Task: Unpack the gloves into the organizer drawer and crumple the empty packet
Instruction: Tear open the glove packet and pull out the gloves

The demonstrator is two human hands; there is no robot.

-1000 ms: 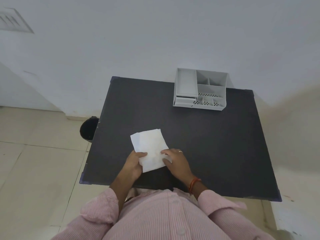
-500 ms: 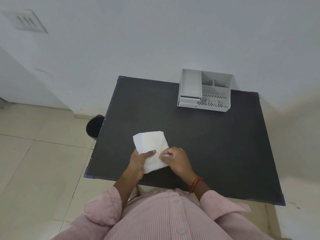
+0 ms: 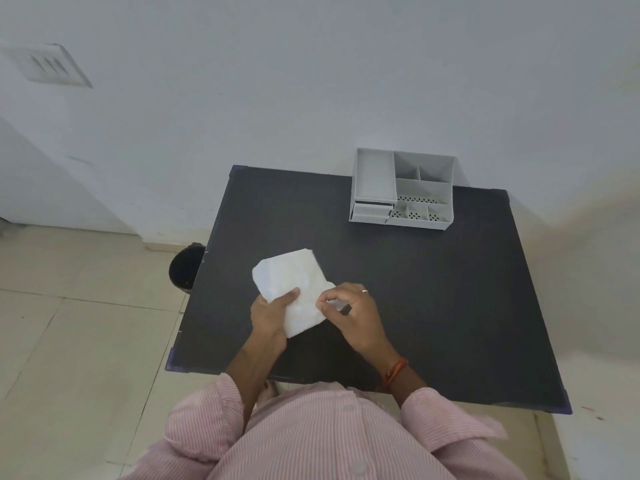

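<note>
Since a moment ago, both of my hands have closed further over the near end of the packet [image 3: 294, 285], and its far corners have softened and bent where they lay flat and square before. It is a thin white packet, papery and slightly wrinkled, lying toward the near left part of the table [image 3: 450, 306] with its far end free and its near end under my fingers. My left hand [image 3: 268, 315] holds a narrow grip on it, thumb pressed on top of the left edge and fingers tucked beneath. My right hand [image 3: 349, 311] is curled tight, pinching the packet's right near corner between thumb and fingertips; a pale ring sits on one finger and a red thread band circles the wrist. The table top is matte, dark, and rectangular with rounded corner caps. At its far edge, right of centre, stands the organizer [image 3: 403, 190], a pale grey plastic box with straight walls, divided into open compartments, some with dotted perforated floors, and a small drawer [image 3: 370, 213] at its front left. My striped pink sleeves [image 3: 204, 420] show at the near edge.
</note>
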